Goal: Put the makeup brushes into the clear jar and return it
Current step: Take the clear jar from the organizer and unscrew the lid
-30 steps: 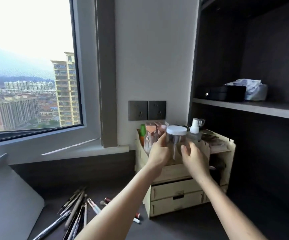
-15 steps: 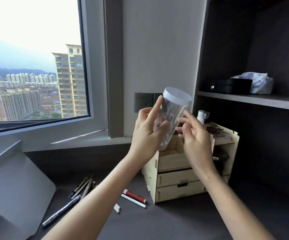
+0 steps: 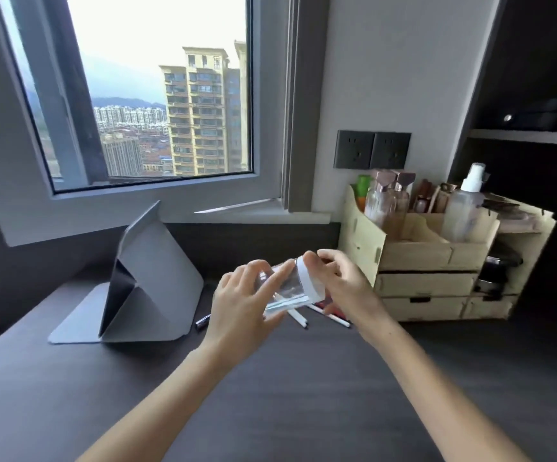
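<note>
Clear plastic jar (image 3: 282, 288), white lid (image 3: 310, 278) still on, lay tilted between both hands: left hand (image 3: 237, 308) fingers wrapped its body, right hand (image 3: 344, 285) fingers closed round the lid. No brushes inside yet; pencils and brushes (image 3: 304, 316) lay on the dark bench (image 3: 270, 395).

Clear jar (image 3: 282, 288) with a white lid (image 3: 310, 278). Dark brown worktop (image 3: 304, 395). Pale wood organiser (image 3: 420, 261). Grey stand (image 3: 157, 278). Dark grey sockets (image 3: 372, 150). White pencils (image 3: 299, 318); one green bottle (image 3: 363, 186).

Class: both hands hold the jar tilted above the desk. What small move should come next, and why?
Probably twist off the white lid: the right hand grips it while the left hand steadies the clear jar, and no brush can enter a closed jar.
</note>
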A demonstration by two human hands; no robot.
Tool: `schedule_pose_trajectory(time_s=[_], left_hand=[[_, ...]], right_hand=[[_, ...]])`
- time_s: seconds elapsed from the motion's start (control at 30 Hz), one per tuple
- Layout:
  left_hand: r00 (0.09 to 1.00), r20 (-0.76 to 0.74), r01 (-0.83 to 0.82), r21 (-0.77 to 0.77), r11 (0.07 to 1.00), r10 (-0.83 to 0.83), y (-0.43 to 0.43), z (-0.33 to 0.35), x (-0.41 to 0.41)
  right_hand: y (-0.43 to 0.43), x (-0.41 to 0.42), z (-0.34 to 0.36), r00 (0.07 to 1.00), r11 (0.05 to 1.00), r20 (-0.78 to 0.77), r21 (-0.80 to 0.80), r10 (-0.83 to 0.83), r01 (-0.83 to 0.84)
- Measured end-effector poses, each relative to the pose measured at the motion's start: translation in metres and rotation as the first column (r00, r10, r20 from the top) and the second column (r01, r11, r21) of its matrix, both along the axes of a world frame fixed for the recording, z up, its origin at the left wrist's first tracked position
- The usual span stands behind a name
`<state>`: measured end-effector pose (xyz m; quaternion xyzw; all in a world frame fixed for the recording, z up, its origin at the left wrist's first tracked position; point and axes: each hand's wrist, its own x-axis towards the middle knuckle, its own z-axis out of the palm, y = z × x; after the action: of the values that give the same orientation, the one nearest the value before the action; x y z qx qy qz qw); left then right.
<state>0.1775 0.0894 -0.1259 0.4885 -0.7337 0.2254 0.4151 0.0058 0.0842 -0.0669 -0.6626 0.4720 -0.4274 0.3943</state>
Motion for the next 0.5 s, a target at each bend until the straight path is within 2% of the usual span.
schedule_pose_trajectory(time_s=[0.07, 0.1, 0.17, 0.23, 0.33, 0.4, 0.5], left_hand=[[0.997, 0.076, -0.020, 0.006, 1.000, 0.020, 0.011, -0.007, 0.012], [0.996, 0.089, -0.021, 0.024, 1.000, 0.018, 0.017, -0.007, 0.018], [0.996, 0.089, 0.004, 0.103, 0.995, -0.013, 0.028, -0.009, 0.031], [0.995, 0.036, 0.084, 0.235, 0.968, -0.095, 0.039, -0.010, 0.045], [0.990, 0.050, 0.108, 0.312, 0.944, -0.130, 0.053, -0.015, 0.061], [0.990, 0.084, 0.081, 0.297, 0.951, -0.110, 0.057, -0.015, 0.065], [0.989, 0.106, 0.070, 0.286, 0.956, -0.104, 0.058, -0.016, 0.066]], right_hand=[[0.002, 0.007, -0.002, 0.973, 0.994, -0.228, -0.092, 0.040, -0.063], [0.005, 0.011, -0.004, 0.958, 0.986, -0.283, -0.139, 0.054, -0.096], [0.012, 0.016, -0.008, 0.931, 0.959, -0.352, -0.219, 0.095, -0.181], [0.016, 0.015, -0.013, 0.878, 0.905, -0.427, -0.251, 0.215, -0.343], [0.021, 0.012, -0.019, 0.776, 0.823, -0.480, -0.174, 0.409, -0.541], [0.023, 0.015, -0.020, 0.759, 0.843, -0.511, -0.113, 0.404, -0.525], [0.023, 0.021, -0.022, 0.731, 0.879, -0.635, -0.167, 0.250, -0.446]])
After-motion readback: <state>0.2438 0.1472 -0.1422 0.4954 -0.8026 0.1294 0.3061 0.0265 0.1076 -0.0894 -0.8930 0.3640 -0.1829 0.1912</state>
